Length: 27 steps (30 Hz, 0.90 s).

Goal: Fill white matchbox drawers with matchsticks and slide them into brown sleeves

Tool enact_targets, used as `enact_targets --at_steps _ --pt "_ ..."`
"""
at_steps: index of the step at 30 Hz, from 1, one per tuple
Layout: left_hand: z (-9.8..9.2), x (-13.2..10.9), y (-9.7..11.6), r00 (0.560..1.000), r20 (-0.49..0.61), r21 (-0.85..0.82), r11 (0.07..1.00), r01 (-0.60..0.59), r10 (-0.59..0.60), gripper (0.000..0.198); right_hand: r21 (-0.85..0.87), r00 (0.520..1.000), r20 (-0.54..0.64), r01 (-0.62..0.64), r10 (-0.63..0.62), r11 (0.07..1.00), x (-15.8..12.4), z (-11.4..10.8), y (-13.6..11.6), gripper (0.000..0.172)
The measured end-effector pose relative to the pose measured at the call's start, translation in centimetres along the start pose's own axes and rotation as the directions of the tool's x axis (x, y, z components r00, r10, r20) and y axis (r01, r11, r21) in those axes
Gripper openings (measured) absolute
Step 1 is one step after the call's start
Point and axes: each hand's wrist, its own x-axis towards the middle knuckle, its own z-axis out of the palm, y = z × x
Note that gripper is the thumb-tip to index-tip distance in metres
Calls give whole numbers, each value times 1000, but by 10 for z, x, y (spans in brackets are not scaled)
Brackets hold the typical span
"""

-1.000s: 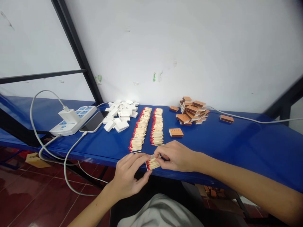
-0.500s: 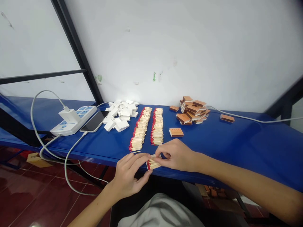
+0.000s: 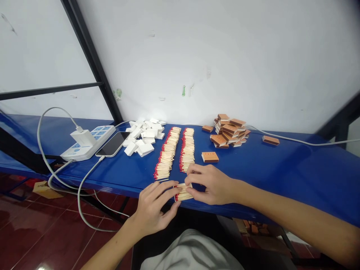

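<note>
Observed: match bundle [image 3: 182,192] at the near edge of the blue table [image 3: 281,168], long axis 9-to-3 o'clock, red heads toward 9. Left hand [image 3: 153,210] and right hand [image 3: 210,183] pinch it from either end. Match rows [image 3: 176,152] lie at 12 o'clock. White wall [image 3: 225,56] behind, red floor tiles [image 3: 42,232] at 8 o'clock.

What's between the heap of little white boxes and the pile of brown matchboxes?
In the head view, two rows of red-tipped matches: a left row and a right row, side by side.
</note>
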Motion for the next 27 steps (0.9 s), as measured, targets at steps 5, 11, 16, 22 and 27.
enact_targets --at_steps 5,11,16,22,27 --pt "0 -1 0 1000 9 -6 1000 13 -13 26 -127 994 15 106 -105 986 -3 0 1 15" --pt "0 0 0 1000 15 -11 1000 15 -15 30 -164 989 11 144 -144 976 -2 1 2 18" --pt "0 1 0 1000 8 -18 1000 14 -14 34 -240 981 -24 183 -194 953 -3 6 3 24" --pt "0 1 -1 1000 1 -27 999 25 -25 37 -199 984 52 180 -173 963 -5 7 3 24" --pt "0 1 -1 1000 -3 -34 999 27 -27 37 -179 987 48 160 -154 971 -5 6 2 27"
